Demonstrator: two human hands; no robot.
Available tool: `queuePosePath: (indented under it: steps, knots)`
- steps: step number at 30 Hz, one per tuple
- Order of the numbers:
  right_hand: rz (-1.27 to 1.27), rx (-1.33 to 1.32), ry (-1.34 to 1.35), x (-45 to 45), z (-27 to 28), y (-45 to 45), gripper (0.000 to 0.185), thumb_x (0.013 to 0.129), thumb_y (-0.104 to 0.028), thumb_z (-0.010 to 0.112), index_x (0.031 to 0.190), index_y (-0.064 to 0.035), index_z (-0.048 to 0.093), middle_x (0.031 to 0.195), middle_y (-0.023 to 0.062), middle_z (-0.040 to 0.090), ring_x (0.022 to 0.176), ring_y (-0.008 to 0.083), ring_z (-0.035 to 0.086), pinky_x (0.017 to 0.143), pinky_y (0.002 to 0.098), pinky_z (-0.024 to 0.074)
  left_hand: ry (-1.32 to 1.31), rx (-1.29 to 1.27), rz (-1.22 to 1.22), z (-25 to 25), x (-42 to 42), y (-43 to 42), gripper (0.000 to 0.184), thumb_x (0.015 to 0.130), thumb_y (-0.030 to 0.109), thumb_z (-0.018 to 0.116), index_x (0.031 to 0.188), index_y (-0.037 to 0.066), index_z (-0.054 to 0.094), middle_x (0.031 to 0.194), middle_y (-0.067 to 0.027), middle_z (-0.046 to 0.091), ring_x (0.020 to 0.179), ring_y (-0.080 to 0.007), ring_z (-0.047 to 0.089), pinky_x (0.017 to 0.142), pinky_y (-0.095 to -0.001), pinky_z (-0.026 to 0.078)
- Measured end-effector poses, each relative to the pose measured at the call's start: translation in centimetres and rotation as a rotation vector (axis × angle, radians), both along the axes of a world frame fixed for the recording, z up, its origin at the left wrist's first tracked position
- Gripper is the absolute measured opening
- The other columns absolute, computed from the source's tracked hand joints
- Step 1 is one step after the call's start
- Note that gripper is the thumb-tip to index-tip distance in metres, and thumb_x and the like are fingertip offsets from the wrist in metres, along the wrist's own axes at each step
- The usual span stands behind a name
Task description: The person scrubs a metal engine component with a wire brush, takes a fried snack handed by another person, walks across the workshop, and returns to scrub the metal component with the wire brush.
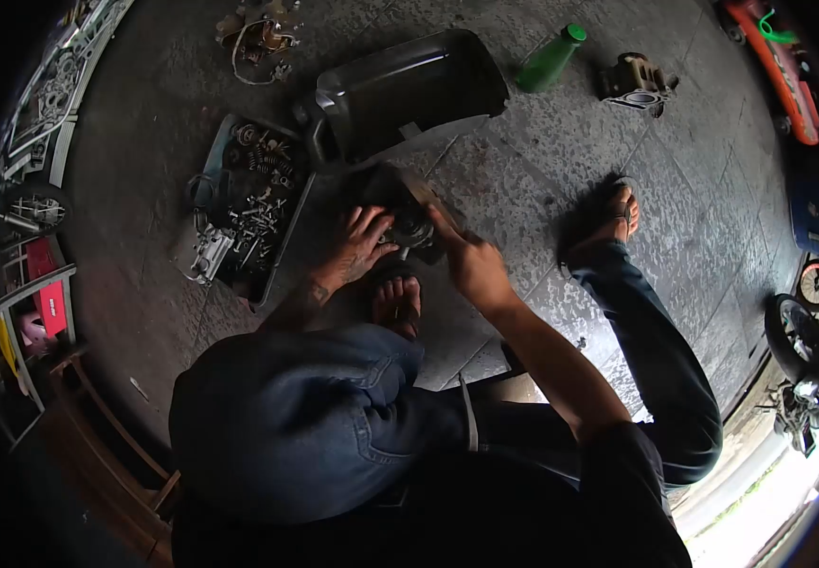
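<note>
A dark, round metal engine part [411, 230] rests on the floor just in front of my foot. My left hand [362, 248] lies on its left side, fingers spread and touching it. From the right, my right hand [474, 267] reaches the part, its index finger stretched along the right edge and the other fingers curled. Whether those curled fingers hold anything is hidden. Left of my hands sits a tray [280, 248] with springs, bolts and other small metal parts. Beyond the part lies a cut-open dark plastic container [409, 93].
A green bottle [551, 59] and a metal engine block [634, 81] stand at the back right. A carburetor-like part with a hose [260, 40] lies at the back left. My feet flank the work area. Shelving is at the left, a motorcycle [801, 346] at the right.
</note>
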State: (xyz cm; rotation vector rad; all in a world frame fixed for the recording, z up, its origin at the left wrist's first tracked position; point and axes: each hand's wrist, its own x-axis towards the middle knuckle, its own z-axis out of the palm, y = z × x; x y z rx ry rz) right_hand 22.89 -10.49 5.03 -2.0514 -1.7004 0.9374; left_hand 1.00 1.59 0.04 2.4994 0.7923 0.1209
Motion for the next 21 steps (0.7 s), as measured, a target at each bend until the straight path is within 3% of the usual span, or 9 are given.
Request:
queuePosePath:
  steps: [4, 8, 10, 12, 14, 15, 16, 18, 21]
  knots:
    - [-0.016, 0.159, -0.021, -1.2, -1.0, 0.1, 0.067, 0.085, -0.004, 0.046, 0.142, -0.0349, 0.032, 0.094, 0.0241, 0.062, 0.077, 0.0406, 0.064, 0.071, 0.0457, 0.0533, 0.012, 0.033, 0.000, 0.4, 0.0, 0.0, 0.049, 0.085, 0.034, 0.062, 0.123, 0.007, 0.049, 0.119, -0.0079, 0.046, 0.106, -0.0283, 0.044, 0.089, -0.0405, 0.038]
    - [0.025, 0.085, -0.042, 3.2, -1.7, -7.6, 0.059, 0.083, -0.001, 0.049, 0.138, -0.0228, 0.043, 0.086, 0.0217, 0.061, 0.069, 0.0397, 0.062, 0.064, 0.0468, 0.0521, 0.025, -0.011, -0.013, 1.1, 0.2, -0.1, 0.049, 0.085, 0.033, 0.061, 0.124, 0.006, 0.048, 0.118, -0.0098, 0.046, 0.108, -0.0306, 0.044, 0.090, -0.0423, 0.038]
    - [-0.003, 0.299, -0.019, 5.2, -2.7, -9.0, 0.067, 0.085, -0.003, 0.048, 0.144, -0.0282, 0.030, 0.077, 0.0210, 0.058, 0.057, 0.0355, 0.060, 0.053, 0.0453, 0.0527, -0.108, -0.190, 0.045, 0.3, 0.1, 0.5, 0.049, 0.086, 0.031, 0.061, 0.125, 0.004, 0.047, 0.119, -0.0122, 0.045, 0.109, -0.0328, 0.042, 0.092, -0.0429, 0.037]
    - [-0.116, 0.375, 0.001, 5.6, -2.8, -8.0, 0.059, 0.087, -0.002, 0.050, 0.141, -0.0221, 0.037, 0.076, 0.0217, 0.057, 0.056, 0.0352, 0.058, 0.055, 0.0444, 0.0513, -0.111, -0.260, 0.069, -0.6, -0.7, -0.4, 0.048, 0.089, 0.031, 0.059, 0.125, 0.001, 0.047, 0.120, -0.0141, 0.046, 0.111, -0.0338, 0.043, 0.094, -0.0430, 0.036]
    - [-0.338, 0.411, 0.061, 5.9, 0.2, -5.1, 0.052, 0.088, -0.002, 0.051, 0.137, -0.0181, 0.045, 0.076, 0.0218, 0.056, 0.059, 0.0353, 0.058, 0.058, 0.0423, 0.0486, -0.331, -0.218, 0.165, -4.5, -2.8, -1.6, 0.046, 0.092, 0.031, 0.057, 0.125, -0.001, 0.048, 0.118, -0.0164, 0.050, 0.110, -0.0327, 0.047, 0.093, -0.0420, 0.039]
    - [-0.408, 0.439, 0.142, 5.8, 0.3, -4.4, 0.049, 0.088, -0.001, 0.052, 0.135, -0.0160, 0.048, 0.077, 0.0215, 0.057, 0.064, 0.0352, 0.059, 0.062, 0.0408, 0.0463, -0.320, -0.073, 0.075, -4.1, -3.7, -2.0, 0.045, 0.094, 0.031, 0.055, 0.125, -0.002, 0.048, 0.118, -0.0180, 0.052, 0.107, -0.0280, 0.052, 0.089, -0.0412, 0.043]
    - [-0.428, 0.551, 0.119, 5.7, 0.1, -3.8, 0.050, 0.089, -0.001, 0.052, 0.136, -0.0165, 0.046, 0.078, 0.0208, 0.058, 0.066, 0.0343, 0.059, 0.063, 0.0404, 0.0463, -0.361, -0.511, 0.158, -3.9, -4.4, -2.2, 0.046, 0.093, 0.030, 0.056, 0.126, -0.001, 0.048, 0.117, -0.0164, 0.052, 0.103, -0.0255, 0.052, 0.086, -0.0385, 0.044]
    - [-0.456, 0.523, 0.106, 5.7, -0.3, -3.6, 0.051, 0.089, -0.001, 0.051, 0.137, -0.0165, 0.045, 0.081, 0.0210, 0.059, 0.068, 0.0337, 0.059, 0.065, 0.0400, 0.0468, -0.568, -1.367, 0.616, -2.0, -5.0, -2.5, 0.047, 0.091, 0.029, 0.059, 0.128, 0.002, 0.047, 0.115, -0.0133, 0.053, 0.096, -0.0206, 0.052, 0.080, -0.0331, 0.044]
    - [-0.456, 0.523, 0.080, 5.3, -0.4, -3.4, 0.052, 0.090, 0.001, 0.050, 0.139, -0.0150, 0.043, 0.091, 0.0218, 0.062, 0.072, 0.0326, 0.060, 0.070, 0.0389, 0.0478, -0.877, -1.589, 0.519, 3.2, -2.9, -2.9, 0.056, 0.089, 0.034, 0.060, 0.130, 0.000, 0.042, 0.113, -0.0111, 0.050, 0.094, -0.0196, 0.050, 0.081, -0.0326, 0.041]
